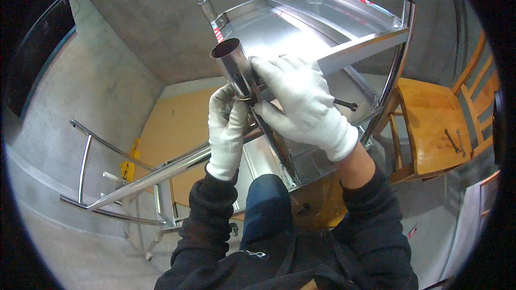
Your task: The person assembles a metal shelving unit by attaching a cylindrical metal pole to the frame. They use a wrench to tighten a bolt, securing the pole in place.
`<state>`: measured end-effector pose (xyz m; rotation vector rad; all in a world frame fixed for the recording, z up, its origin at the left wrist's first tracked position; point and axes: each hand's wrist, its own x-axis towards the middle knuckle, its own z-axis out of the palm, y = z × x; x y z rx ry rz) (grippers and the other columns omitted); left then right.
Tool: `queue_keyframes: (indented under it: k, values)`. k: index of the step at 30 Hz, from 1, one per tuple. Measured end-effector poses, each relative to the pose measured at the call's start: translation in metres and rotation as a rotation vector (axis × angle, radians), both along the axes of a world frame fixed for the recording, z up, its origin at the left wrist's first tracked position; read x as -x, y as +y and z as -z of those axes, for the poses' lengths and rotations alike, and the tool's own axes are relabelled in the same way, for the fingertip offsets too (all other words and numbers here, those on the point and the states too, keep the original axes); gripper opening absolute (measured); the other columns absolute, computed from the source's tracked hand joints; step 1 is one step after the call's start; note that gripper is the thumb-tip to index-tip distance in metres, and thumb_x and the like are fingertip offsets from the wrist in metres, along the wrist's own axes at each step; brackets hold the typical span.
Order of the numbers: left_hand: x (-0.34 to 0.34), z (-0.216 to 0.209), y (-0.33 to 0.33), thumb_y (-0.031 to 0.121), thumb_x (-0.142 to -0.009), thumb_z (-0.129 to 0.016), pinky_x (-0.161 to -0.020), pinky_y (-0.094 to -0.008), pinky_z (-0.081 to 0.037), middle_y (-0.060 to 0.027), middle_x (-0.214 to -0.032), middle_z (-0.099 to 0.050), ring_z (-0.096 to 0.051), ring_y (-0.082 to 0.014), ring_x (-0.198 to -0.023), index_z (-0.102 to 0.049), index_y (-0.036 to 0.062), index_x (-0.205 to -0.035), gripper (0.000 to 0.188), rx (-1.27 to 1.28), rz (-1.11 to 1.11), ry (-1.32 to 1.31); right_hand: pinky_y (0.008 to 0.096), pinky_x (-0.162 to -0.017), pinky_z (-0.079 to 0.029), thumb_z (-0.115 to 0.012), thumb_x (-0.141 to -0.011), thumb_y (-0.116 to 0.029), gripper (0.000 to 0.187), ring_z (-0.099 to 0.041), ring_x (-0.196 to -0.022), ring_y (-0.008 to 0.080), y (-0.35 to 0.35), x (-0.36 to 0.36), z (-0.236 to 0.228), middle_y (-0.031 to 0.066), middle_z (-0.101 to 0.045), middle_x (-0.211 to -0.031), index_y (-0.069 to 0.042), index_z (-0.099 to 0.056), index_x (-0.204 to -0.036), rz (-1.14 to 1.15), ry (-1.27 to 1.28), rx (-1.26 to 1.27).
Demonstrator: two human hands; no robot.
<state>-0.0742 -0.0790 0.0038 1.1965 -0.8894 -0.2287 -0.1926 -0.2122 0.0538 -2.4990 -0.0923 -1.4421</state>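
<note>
A shiny, open-ended metal tube (236, 70) slants up in front of me, joined to a metal frame with a broad sheet-metal panel (301, 27). My left hand (226, 134), in a white knit glove, pinches with bent fingers at the tube's lower end, by a small fitting. What lies between those fingertips is hidden. From the right, my gloved right hand (301, 102) grips the tube's side, thumb below and fingers above. The dark open end of a wrench (346, 105) shows past that hand. Whether the hand touches the wrench I cannot tell.
A wooden chair (430, 121) stands at the right with two small tools (456, 142) on its seat. Long metal rails (150, 180) reach out to the lower left. Behind them are a cardboard sheet (177, 123) and a yellow object (129, 167). A grey wall (107, 70) bounds the left.
</note>
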Motion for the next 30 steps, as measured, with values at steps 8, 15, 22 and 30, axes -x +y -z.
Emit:
queue_keyframes:
  k: [8, 15, 22, 30]
  values:
    - [0.01, -0.019, 0.01, 0.017, -0.093, -0.066, -0.066, -0.0221, -0.052, -0.0047, -0.093, -0.062, -0.06, -0.0089, -0.078, -0.047, 0.0001, -0.119, 0.037, -0.2, -0.032, -0.013, 0.0459, -0.07, -0.053, -0.057, -0.083, -0.019, 0.022, -0.066, -0.077, 0.0368, -0.018, -0.004, -0.028, 0.019, -0.065, -0.078, -0.003, -0.065, -0.094, -0.052, 0.434, -0.065]
    - [0.024, -0.015, 0.0, 0.009, -0.091, -0.064, -0.065, -0.0196, -0.044, 0.0007, -0.088, -0.059, -0.051, -0.0044, -0.071, -0.049, 0.0012, -0.117, 0.031, -0.121, -0.104, -0.067, 0.0449, -0.073, -0.053, -0.061, -0.073, -0.017, 0.027, -0.067, -0.079, 0.0386, -0.022, -0.015, -0.027, 0.023, -0.066, -0.081, 0.001, -0.067, -0.093, -0.093, 0.478, -0.102]
    - [0.021, -0.008, 0.001, 0.015, -0.098, -0.058, -0.058, -0.0194, -0.041, -0.0001, -0.089, -0.059, -0.048, -0.0031, -0.067, -0.053, 0.0033, -0.112, 0.019, -0.087, -0.128, -0.146, 0.0441, -0.072, -0.053, -0.063, -0.07, -0.018, 0.028, -0.067, -0.078, 0.0377, -0.024, -0.017, -0.027, 0.0227, -0.066, -0.08, 0.001, -0.068, -0.091, -0.139, 0.526, -0.128]
    - [0.007, -0.014, 0.011, 0.028, -0.096, -0.064, -0.057, -0.0182, -0.05, -0.0078, -0.095, -0.065, -0.059, -0.0054, -0.071, -0.048, -0.0006, -0.116, 0.038, -0.137, -0.027, -0.014, 0.0447, -0.07, -0.053, -0.065, -0.072, -0.022, 0.029, -0.067, -0.076, 0.0372, -0.022, -0.013, -0.024, 0.0203, -0.066, -0.078, -0.001, -0.066, -0.093, -0.169, 0.412, -0.11]
